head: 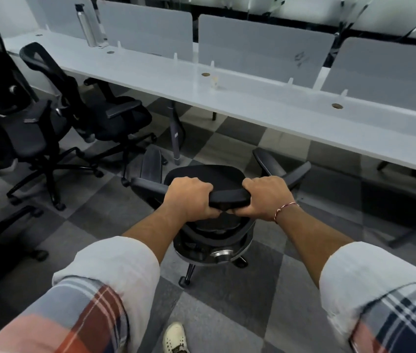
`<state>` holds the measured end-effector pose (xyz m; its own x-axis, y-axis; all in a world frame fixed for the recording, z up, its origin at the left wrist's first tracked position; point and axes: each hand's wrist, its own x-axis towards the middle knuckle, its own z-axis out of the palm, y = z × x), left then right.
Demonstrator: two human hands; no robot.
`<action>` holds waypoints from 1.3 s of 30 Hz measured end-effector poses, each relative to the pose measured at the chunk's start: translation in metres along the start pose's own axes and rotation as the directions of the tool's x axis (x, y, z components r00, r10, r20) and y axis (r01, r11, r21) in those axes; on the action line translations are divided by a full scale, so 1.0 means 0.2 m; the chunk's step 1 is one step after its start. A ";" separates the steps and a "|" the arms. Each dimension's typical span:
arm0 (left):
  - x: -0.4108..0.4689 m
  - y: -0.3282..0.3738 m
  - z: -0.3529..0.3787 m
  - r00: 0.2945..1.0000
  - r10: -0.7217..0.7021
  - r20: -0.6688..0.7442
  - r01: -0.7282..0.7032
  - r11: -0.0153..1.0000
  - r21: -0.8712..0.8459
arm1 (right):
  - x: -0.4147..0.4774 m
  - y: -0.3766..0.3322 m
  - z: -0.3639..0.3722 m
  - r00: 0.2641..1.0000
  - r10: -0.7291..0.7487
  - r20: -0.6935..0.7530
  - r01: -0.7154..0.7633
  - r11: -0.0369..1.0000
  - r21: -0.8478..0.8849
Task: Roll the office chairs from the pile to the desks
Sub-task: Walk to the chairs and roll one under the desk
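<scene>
**Ana:** What is the person doing?

**Ben:** Rolling one office chair [203, 174] to the long white desk [252, 105]. The chair is in the middle of the frame, on the checked floor [227, 146]. It is near the desk but not tucked in.

**Ana:** How are they holding it?

**Ben:** Both hands grab the top bar [229, 196] of the chair's back. The left hand [189, 197] has its fingers wrapped tight round the left end. The right hand [265, 197] is wrapped round the right end the same way.

**Ana:** Where are the other chairs?

**Ben:** The pile of chairs [36, 128] is on the left side of the frame.

**Ana:** So which step is this?

**Ben:** I think it is the pushing part, and it is nearly done for this chair.

**Ana:** What comes next?

**Ben:** I think a straight push up the frame, so the seat slides under the desk. The desk leg [176, 138] stands just up and left of the chair, so it must steer past that. Then let go.
</scene>
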<state>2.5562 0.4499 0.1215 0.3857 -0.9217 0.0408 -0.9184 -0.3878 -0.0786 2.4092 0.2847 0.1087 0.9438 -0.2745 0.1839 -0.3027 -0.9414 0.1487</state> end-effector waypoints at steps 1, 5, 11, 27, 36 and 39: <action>-0.02 0.05 0.01 1.000 0.008 0.005 -0.007 1.000 -0.005 | -0.07 0.02 0.00 1.000 0.004 0.001 -0.004 1.000 -0.009; -0.12 0.29 0.02 0.999 0.053 0.002 -0.053 0.999 -0.002 | -0.35 0.07 -0.02 0.999 0.033 0.000 -0.033 0.999 -0.035; -0.20 0.52 -0.04 0.990 0.142 0.008 -0.142 0.990 0.002 | -0.67 0.10 -0.12 0.990 0.138 0.022 -0.137 0.989 -0.058; -0.53 0.82 -0.11 0.894 0.447 -0.019 -0.447 0.895 -0.007 | -1.36 -0.18 -0.32 0.899 0.431 0.078 -0.423 0.901 -0.094; -0.69 0.93 -0.13 0.775 0.631 -0.024 -0.630 0.776 0.034 | -1.70 -0.44 -0.36 0.820 0.571 -0.022 -0.569 0.810 -0.141; -0.72 1.00 -0.14 0.728 0.685 -0.038 -0.684 0.728 0.045 | -1.79 -0.48 -0.38 0.791 0.610 -0.051 -0.610 0.778 -0.154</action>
<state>2.3137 0.5052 0.1272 -0.3518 -0.9360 0.0133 -0.9287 0.3472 -0.1303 2.0897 0.4884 0.1025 0.5551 -0.7814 0.2852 -0.8311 -0.5345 0.1534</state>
